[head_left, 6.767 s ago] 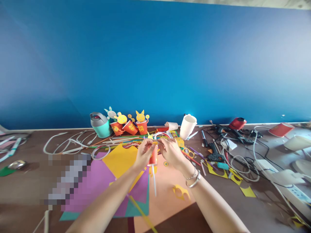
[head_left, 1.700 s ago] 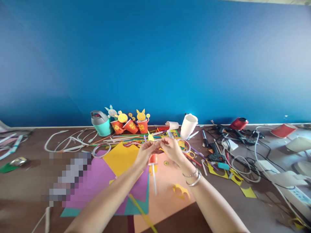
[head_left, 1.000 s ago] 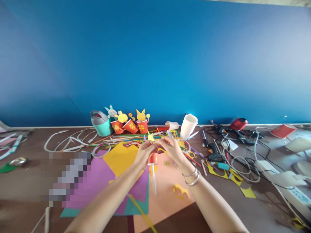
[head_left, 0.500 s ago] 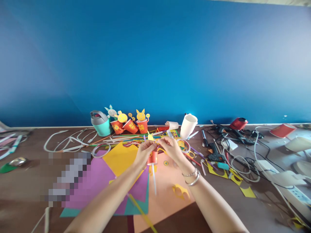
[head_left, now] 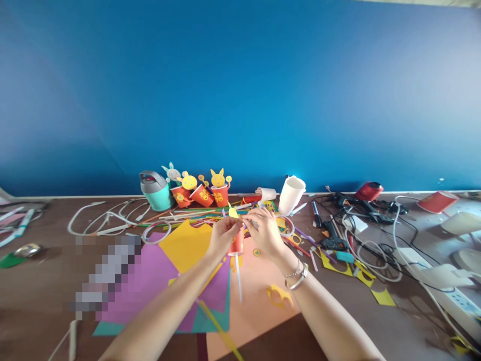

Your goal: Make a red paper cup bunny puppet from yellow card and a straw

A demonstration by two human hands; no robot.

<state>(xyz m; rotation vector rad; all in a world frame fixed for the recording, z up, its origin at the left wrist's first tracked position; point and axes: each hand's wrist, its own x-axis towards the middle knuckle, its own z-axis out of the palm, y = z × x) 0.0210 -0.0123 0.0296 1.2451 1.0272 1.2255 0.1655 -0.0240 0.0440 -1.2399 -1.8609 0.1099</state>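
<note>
A red paper cup (head_left: 236, 243) with yellow print is upright below my fingertips, a pale stick (head_left: 238, 281) extending from its base toward me. Above its rim shows a yellow paper animal head (head_left: 233, 211), partly covered by my fingers. My left hand (head_left: 223, 234) is closed in a pinch at the cup's upper left; what it pinches is hidden. Against it, from the right, my right hand (head_left: 265, 231) brings its fingertips together on something too small to make out. A round yellow paper piece (head_left: 257, 252) lies on the peach sheet (head_left: 259, 301) below my right hand.
Finished-looking red cups with paper animal heads (head_left: 220, 195) stand near the blue wall, beside a teal container (head_left: 160, 196). At the back stands a white cup (head_left: 292, 195). A glue gun (head_left: 332, 236), cables and a power strip (head_left: 454, 298) crowd the right side.
My right hand has turned, its fingers now more folded over, while its fingertips stay by my left hand. The left hand and the cup have barely moved.
</note>
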